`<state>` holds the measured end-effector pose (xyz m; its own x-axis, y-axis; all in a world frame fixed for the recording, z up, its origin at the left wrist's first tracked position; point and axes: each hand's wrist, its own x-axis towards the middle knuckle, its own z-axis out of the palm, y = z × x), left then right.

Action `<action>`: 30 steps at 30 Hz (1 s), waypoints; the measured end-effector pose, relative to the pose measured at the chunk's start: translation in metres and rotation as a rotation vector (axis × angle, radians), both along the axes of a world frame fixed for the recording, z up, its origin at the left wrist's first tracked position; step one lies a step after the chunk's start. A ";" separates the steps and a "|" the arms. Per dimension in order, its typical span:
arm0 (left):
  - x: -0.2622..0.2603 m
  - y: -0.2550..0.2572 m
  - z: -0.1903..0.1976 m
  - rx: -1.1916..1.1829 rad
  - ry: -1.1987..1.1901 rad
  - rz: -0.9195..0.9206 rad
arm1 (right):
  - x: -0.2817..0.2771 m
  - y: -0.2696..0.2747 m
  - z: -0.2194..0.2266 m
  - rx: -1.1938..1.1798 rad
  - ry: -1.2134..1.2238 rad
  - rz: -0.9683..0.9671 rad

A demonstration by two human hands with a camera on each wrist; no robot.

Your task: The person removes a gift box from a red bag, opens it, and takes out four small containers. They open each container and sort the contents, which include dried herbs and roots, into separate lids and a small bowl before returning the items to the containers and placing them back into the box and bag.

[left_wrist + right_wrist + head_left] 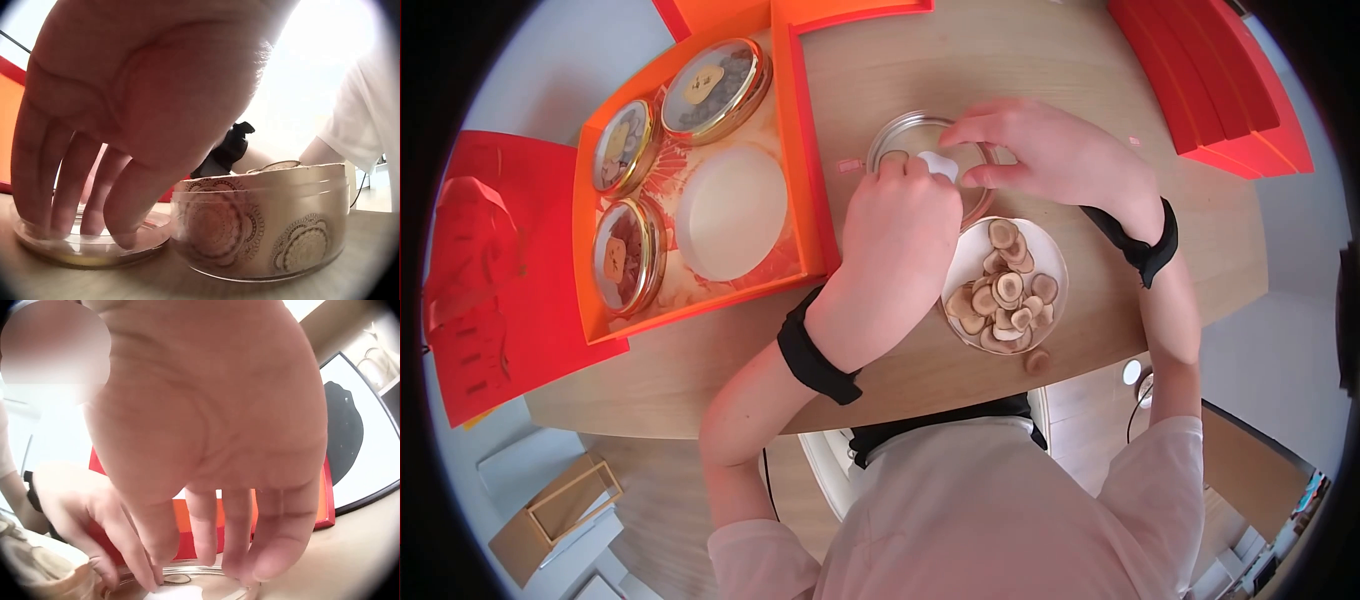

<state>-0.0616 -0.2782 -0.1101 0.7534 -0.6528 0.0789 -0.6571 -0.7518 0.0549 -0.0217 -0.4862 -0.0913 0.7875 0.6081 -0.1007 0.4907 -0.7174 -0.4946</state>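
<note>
A round clear lid (908,118) lies on the table with a small white piece (941,167) inside it. In the head view my left hand (903,250) reaches over its near side; in the left wrist view the left fingers (119,219) point down, tips touching inside the lid (87,253). My right hand (1068,165) is at its right side, fingers extended and thumb apart; in the right wrist view the fingertips are at the rim. Just nearer the person stands a clear patterned tub (259,231) of round dried slices (1008,290).
An orange box (808,150) on the left holds several round lidded tubs (713,88) and a round pale recess (733,213). Red packaging (1200,80) stands at the back right, and a red bag (475,250) at the far left. One loose slice (1037,361) lies near the table's front edge.
</note>
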 end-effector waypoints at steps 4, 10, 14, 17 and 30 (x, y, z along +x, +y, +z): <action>0.006 0.002 -0.017 0.033 -0.179 0.008 | -0.002 0.002 -0.003 0.042 -0.081 0.032; 0.012 0.002 -0.034 -0.026 -0.223 -0.032 | -0.005 0.002 -0.007 0.034 -0.075 0.013; 0.009 0.000 -0.024 -0.021 -0.154 -0.052 | -0.004 0.003 -0.004 -0.039 -0.029 0.003; 0.008 -0.001 -0.017 -0.112 -0.047 -0.062 | -0.002 0.004 -0.003 -0.056 0.003 -0.001; 0.009 0.004 -0.004 -0.108 0.047 -0.037 | -0.002 0.005 -0.003 -0.038 0.005 -0.004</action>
<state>-0.0521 -0.2741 -0.1139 0.7333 -0.6701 0.1151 -0.6793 -0.7149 0.1657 -0.0233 -0.4815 -0.0942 0.7891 0.6009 -0.1275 0.4857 -0.7374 -0.4693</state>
